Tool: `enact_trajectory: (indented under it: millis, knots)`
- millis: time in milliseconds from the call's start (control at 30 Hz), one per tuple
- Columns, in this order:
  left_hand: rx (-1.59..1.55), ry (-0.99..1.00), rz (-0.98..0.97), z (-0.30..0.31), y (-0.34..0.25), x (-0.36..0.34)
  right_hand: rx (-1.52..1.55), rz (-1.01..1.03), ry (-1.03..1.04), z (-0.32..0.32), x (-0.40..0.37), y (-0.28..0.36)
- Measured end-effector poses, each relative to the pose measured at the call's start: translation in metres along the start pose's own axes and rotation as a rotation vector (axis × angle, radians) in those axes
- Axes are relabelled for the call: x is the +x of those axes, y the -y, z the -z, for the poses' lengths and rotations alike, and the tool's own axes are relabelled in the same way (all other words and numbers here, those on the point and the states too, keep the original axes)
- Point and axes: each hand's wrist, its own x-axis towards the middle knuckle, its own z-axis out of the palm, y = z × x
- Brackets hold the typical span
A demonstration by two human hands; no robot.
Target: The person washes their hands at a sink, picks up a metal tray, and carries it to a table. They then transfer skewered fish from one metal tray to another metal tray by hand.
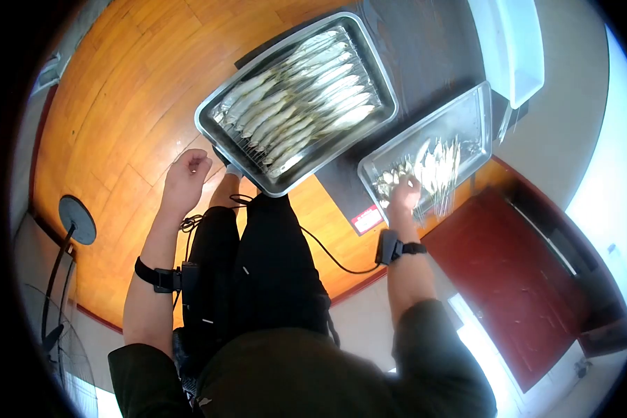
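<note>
Fingers of the right hand (pixel 403 196) are lowered among the small fish (pixel 435 166) in the smaller tray (pixel 475 117); whether one is gripped cannot be told. Just left of them, the larger tray (pixel 205 124) is filled with rows of fish (pixel 306 97). Fingers of the left hand (pixel 186 177) are curled loosely, empty, near that tray's corner. A white tub (pixel 515 42) is seen beyond the right fingers.

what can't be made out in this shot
All head view:
- Right hand: fingertips sunk among fish in small tray; grip unclear.
- Left hand: curled, palm turned away; anything inside hidden.
- White tub: cut by top edge, inside unseen.
</note>
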Motion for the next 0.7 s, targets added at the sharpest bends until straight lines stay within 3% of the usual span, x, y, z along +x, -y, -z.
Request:
enact_trajectory:
  millis: [133,200,233,267,333,367,433,600,700]
  knots:
    - [-0.014,-0.004,0.004,0.004,0.001,0.0,0.093,0.23,0.163,0.035,0.007,-0.009]
    - [0.017,-0.006,-0.006,0.004,0.0,-0.002,-0.022,0.556,0.366,0.049,-0.003,0.01]
    - [-0.008,0.005,0.005,0.003,0.001,-0.002,-0.07,0.552,0.51,0.056,-0.016,0.037]
    - [-0.032,0.015,0.015,0.003,0.002,-0.002,-0.071,0.554,0.515,0.053,-0.019,0.053]
    - [-0.055,0.012,0.017,-0.002,0.005,-0.001,-0.304,1.068,0.7,0.034,-0.015,0.076]
    - [-0.076,0.017,0.018,-0.003,0.007,-0.001,-0.302,1.066,0.706,0.025,-0.016,0.089]
    - [-0.068,0.01,0.031,-0.004,0.011,0.0,-0.559,1.321,0.894,0.0,-0.019,0.113]
    - [0.037,-0.016,0.049,0.006,0.006,-0.003,-0.664,1.537,1.062,-0.054,-0.027,0.134]
    - [0.036,-0.017,0.063,0.009,0.006,-0.009,-0.928,1.603,1.141,-0.077,-0.03,0.141]
